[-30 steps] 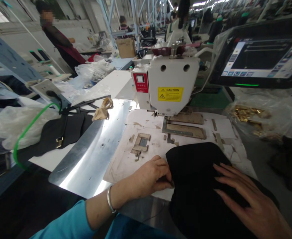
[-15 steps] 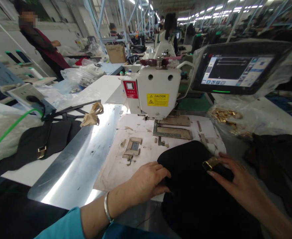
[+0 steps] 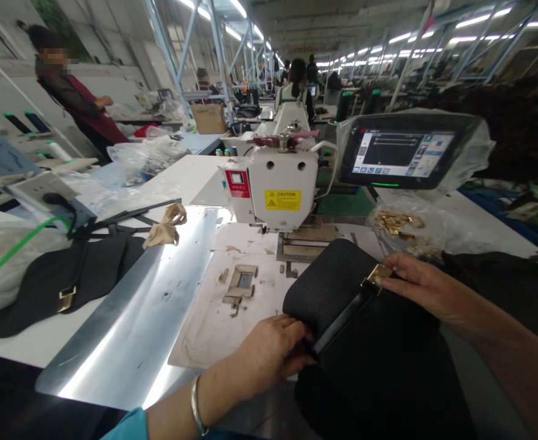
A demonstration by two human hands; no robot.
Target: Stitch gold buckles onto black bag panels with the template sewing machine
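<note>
A black leather bag piece (image 3: 328, 287) lies at the near edge of the sewing machine's bed, with a black strap (image 3: 342, 318) running across it to a gold buckle (image 3: 378, 272). My left hand (image 3: 269, 357) is closed, pinching the strap's near end and the piece's edge. My right hand (image 3: 416, 284) pinches the gold buckle at the strap's far end. The strap is stretched between my two hands. In front of the piece sits a taped cardboard template (image 3: 239, 284) on the bed.
A white sewing machine head (image 3: 276, 189) with a yellow caution label stands behind the piece, with a touchscreen (image 3: 401, 154) in plastic wrap to its right. A plastic bag of gold hardware (image 3: 404, 229) lies at right. More black pieces (image 3: 67, 281) lie at left. People work at stations behind.
My right hand went from flat on the black piece to picking up the gold buckle and lifting the strap up and away. The piece's top flap has risen. My left hand stayed on the near edge.
</note>
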